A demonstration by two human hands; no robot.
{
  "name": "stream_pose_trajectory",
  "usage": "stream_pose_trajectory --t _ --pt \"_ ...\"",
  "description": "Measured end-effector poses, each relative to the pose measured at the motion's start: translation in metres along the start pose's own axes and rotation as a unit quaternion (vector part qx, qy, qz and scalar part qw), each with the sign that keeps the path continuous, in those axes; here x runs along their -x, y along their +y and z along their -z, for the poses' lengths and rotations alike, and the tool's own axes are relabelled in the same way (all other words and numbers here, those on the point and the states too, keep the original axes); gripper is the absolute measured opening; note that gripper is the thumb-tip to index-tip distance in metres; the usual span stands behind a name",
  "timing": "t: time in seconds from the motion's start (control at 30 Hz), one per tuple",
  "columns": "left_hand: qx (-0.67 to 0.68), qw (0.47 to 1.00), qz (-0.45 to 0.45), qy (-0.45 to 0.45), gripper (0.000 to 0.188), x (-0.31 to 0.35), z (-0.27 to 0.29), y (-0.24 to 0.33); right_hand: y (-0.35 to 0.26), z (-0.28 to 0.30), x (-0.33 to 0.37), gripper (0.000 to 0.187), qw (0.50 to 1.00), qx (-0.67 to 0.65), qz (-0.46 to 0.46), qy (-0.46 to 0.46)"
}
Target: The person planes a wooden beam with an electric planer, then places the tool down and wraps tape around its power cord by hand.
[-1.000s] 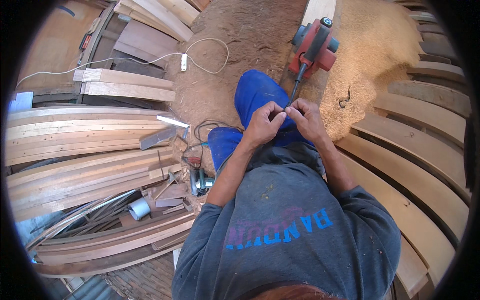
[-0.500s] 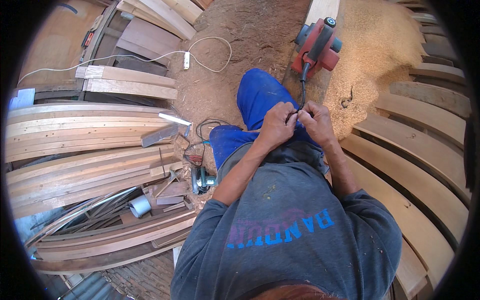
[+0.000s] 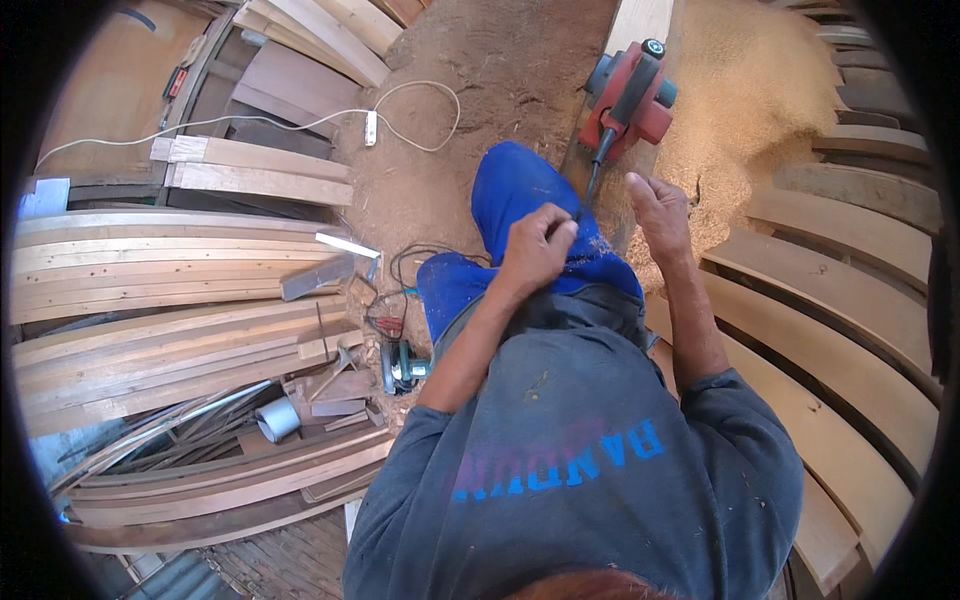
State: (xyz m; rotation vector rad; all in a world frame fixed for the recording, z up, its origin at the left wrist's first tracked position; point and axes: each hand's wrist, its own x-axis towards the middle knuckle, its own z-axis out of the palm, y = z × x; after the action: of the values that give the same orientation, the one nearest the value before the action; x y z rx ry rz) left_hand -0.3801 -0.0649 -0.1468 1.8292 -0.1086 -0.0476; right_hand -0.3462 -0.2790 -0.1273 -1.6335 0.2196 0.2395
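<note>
A red electric hand planer (image 3: 640, 103) rests on a long wooden board (image 3: 643, 25) beyond my knee. Its black power cord (image 3: 594, 180) runs back toward me. Over my blue trousers, my left hand (image 3: 538, 245) is closed, pinching the cord between thumb and fingers. My right hand (image 3: 661, 215) is raised to the right, apart from the left. Its fingers are curled with the thumb pressed against them; whatever they may hold is too small to make out. Just beyond it, a thin dark scrap (image 3: 697, 188) lies on the sawdust.
Sawdust (image 3: 745, 90) is heaped to the right, beside curved planks (image 3: 815, 330). Stacked boards (image 3: 170, 255) fill the left. A green and grey power tool (image 3: 405, 368) sits on the floor at my left. A white extension cord with a socket block (image 3: 371, 128) loops across the ground.
My hands have come apart: the right moved up and to the right, while the left drew slightly back toward me. The planer stays in place, with its cord pulled straighter.
</note>
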Motion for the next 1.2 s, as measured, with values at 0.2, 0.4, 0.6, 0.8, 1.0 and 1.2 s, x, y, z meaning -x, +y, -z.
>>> stream_pose_trajectory --t 0.2,0.4,0.6,0.8,1.0,1.2 --pt "0.175 0.97 0.15 -0.073 0.017 -0.008 0.019 0.013 0.015 -0.031 0.003 0.019 0.973 0.112 0.199 -0.022" --pt "0.295 0.929 0.21 -0.084 0.019 -0.011 0.024 0.005 0.011 -0.032 0.002 0.02 0.991 0.126 0.024 -0.027" --pt "0.336 0.915 0.213 -0.073 0.015 -0.011 0.025 0.007 0.002 -0.03 0.004 0.017 0.982 0.129 0.123 -0.06" --pt "0.16 0.983 0.088 0.003 0.02 -0.007 0.018 -0.006 0.002 -0.031 0.005 0.016 0.983 0.08 0.096 -0.134" --pt "0.008 0.999 -0.009 0.045 0.031 -0.001 0.016 0.004 0.004 -0.033 0.01 0.029 0.987 -0.001 0.04 -0.157" --pt "-0.062 0.989 -0.131 0.043 0.021 -0.009 0.019 -0.002 0.001 -0.041 0.015 0.034 0.957 -0.146 -0.06 -0.245"
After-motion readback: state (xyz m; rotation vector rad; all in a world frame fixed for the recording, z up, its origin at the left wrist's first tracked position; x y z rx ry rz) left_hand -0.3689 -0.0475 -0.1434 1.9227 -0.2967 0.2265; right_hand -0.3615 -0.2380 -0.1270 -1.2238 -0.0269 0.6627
